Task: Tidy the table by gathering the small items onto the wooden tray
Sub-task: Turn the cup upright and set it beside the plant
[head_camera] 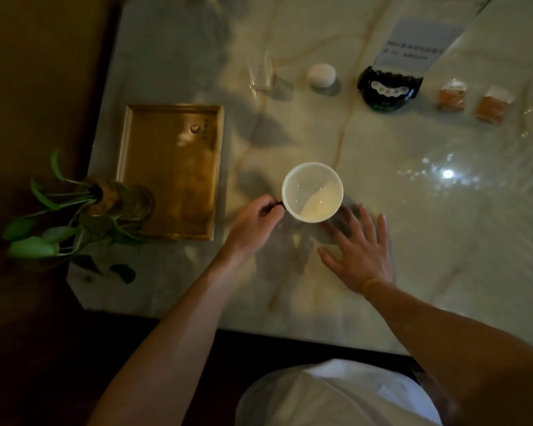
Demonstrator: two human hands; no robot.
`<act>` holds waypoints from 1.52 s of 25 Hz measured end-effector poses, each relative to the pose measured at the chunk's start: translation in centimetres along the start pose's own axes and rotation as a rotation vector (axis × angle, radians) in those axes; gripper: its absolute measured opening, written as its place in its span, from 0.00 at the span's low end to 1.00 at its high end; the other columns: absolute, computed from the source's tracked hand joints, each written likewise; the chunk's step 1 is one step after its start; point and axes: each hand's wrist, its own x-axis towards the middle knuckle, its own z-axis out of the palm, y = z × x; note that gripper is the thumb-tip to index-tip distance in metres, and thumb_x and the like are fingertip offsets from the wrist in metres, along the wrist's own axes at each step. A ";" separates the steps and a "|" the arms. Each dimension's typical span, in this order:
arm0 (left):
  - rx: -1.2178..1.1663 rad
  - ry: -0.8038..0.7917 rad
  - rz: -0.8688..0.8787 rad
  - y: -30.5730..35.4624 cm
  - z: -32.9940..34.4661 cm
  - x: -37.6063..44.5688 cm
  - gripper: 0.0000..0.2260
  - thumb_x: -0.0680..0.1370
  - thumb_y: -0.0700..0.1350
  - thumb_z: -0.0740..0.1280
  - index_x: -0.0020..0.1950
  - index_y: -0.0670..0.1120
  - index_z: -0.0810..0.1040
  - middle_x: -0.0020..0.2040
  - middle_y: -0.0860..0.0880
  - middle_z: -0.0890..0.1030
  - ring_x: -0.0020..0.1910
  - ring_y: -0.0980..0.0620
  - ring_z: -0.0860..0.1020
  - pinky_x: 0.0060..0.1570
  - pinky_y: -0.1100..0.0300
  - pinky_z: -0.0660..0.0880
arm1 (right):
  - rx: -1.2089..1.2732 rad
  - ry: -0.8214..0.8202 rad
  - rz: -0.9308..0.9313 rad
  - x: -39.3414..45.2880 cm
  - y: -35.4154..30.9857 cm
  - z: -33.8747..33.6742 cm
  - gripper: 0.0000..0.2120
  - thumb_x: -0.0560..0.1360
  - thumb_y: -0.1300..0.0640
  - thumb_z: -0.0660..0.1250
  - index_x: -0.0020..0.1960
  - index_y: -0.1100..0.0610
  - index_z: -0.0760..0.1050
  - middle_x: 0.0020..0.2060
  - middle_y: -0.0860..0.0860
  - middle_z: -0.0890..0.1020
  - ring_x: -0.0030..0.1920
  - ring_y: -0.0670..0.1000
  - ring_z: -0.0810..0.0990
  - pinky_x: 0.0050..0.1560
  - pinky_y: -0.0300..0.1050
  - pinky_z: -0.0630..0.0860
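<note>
A white cup (312,192) is being held by its dark handle, which is pinched in the curled fingers of the left hand (253,221). The cup is sitting upright, just right of the wooden tray (170,170) and apart from it; whether its base is touching the marble table (413,186) cannot be told. The right hand (359,250) is being kept flat and spread, palm down, on or just above the tabletop beside the cup, with nothing in its grasp.

The tray is lying near the table's left edge, its long side running away from the person. A glass vase with a leafy plant (74,216) is crowding the tray's near left corner, and the stems are overlapping that corner. Between the cup and the tray's right rim only bare marble is being seen.

Along the far side, other items are being left in a row: a small clear glass (260,76), a round white lid-like object (321,75), a dark package with a pale label (388,87), and two orange packets (451,95) (494,104) just beside each other. All of these are lying well apart from the tray. Bright reflections are being thrown across the table's right part.
</note>
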 end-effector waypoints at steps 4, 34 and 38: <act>-0.030 0.032 -0.028 -3.2 -2.5 -3.8 0.14 0.69 0.55 0.64 0.37 0.43 0.75 0.32 0.47 0.78 0.35 0.53 0.74 0.38 0.53 0.71 | 0.041 -0.006 0.008 -0.1 0.0 -0.2 0.32 0.74 0.30 0.48 0.76 0.35 0.46 0.79 0.48 0.53 0.78 0.57 0.43 0.75 0.64 0.40; -0.057 0.216 -0.149 -13.2 -15.2 -10.2 0.06 0.74 0.47 0.69 0.51 0.53 0.78 0.47 0.55 0.80 0.46 0.63 0.77 0.44 0.71 0.73 | 0.054 0.003 0.047 -0.2 -0.1 0.2 0.30 0.74 0.30 0.49 0.74 0.30 0.46 0.79 0.46 0.52 0.78 0.55 0.45 0.75 0.63 0.42; -0.096 0.300 -0.141 -13.2 -14.3 -10.2 0.07 0.79 0.39 0.65 0.54 0.48 0.77 0.48 0.53 0.79 0.42 0.74 0.76 0.40 0.79 0.70 | 0.056 0.010 0.049 -0.2 -0.2 0.3 0.30 0.74 0.30 0.48 0.74 0.30 0.46 0.79 0.46 0.52 0.78 0.55 0.45 0.75 0.64 0.43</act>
